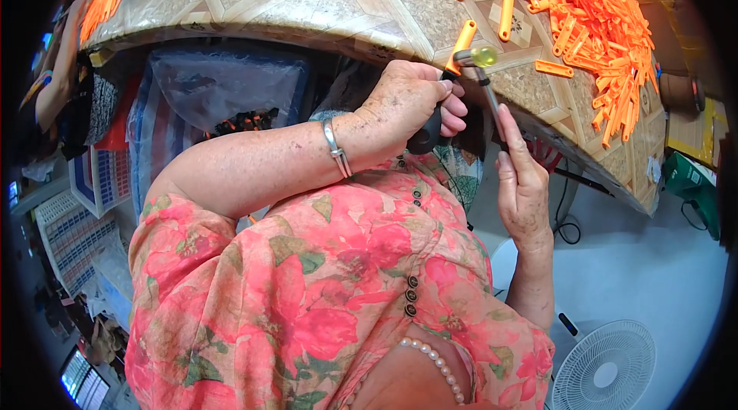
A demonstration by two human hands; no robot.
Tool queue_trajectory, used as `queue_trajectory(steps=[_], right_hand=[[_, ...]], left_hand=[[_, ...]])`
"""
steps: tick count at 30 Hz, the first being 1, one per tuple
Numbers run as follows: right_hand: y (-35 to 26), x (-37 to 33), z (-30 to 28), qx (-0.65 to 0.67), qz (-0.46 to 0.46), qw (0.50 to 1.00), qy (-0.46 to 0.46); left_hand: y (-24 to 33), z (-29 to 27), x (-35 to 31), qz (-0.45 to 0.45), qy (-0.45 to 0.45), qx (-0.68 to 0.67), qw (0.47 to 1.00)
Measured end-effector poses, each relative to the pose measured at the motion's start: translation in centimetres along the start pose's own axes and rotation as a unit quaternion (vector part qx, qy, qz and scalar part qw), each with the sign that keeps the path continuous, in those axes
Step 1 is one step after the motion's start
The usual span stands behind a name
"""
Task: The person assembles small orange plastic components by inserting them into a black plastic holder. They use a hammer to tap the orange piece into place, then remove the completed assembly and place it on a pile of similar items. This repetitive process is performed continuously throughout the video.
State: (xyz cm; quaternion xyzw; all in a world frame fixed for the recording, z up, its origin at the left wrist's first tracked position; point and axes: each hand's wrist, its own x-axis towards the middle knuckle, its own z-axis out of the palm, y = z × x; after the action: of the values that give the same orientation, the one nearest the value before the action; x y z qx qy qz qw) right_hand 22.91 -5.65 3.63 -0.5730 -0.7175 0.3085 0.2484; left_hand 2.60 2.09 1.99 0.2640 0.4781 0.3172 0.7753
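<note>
My left hand (pixel 411 106) is closed around a black handle (pixel 427 136), whose lower end shows below my fingers. An orange plastic piece (pixel 464 39) sticks out of the top of the handle, pointing away from me over the table edge. In my right hand (pixel 524 191) is a small mallet with a metal shaft (pixel 490 93) and a yellowish, see-through head (pixel 484 57). The mallet head is right beside the orange piece; I cannot tell whether they touch. Past my hands, loose orange plastic pieces (pixel 506 18) lie on the patterned tabletop (pixel 323 6).
A large heap of orange pieces (pixel 592 14) covers the table's far right. Below the table edge on the left stands a plastic-lined blue crate (pixel 223 83). Another person's arm (pixel 58 87) shows at far left. A white fan (pixel 607 368) stands at lower right, a green container (pixel 688 183) further up.
</note>
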Motion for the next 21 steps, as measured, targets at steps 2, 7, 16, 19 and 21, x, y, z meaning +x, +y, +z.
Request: queue_trajectory(steps=[2, 7, 16, 19, 21], right_hand=[[0.0, -0.6, -0.2, 0.026, 0.006, 0.999, 0.036], [0.5, -1.8, 0.0, -0.009, -0.084, 0.995, 0.062], [0.3, -2.1, 0.9, -0.047, -0.097, 0.992, 0.068], [0.3, -1.2, 1.6, -0.059, -0.075, 0.995, 0.021], [-0.4, -0.6, 0.8, -0.055, -0.079, 0.995, 0.013]], left_hand=[[0.4, 0.0, 0.0, -0.001, -0.002, 0.001, 1.000], [0.2, -0.1, -0.1, -0.003, 0.002, 0.008, 1.000], [0.4, -0.2, -0.2, -0.004, 0.000, 0.024, 1.000], [0.2, -0.4, 0.0, 0.008, -0.006, 0.024, 1.000], [0.2, -0.5, 0.2, 0.009, -0.008, 0.018, 1.000]])
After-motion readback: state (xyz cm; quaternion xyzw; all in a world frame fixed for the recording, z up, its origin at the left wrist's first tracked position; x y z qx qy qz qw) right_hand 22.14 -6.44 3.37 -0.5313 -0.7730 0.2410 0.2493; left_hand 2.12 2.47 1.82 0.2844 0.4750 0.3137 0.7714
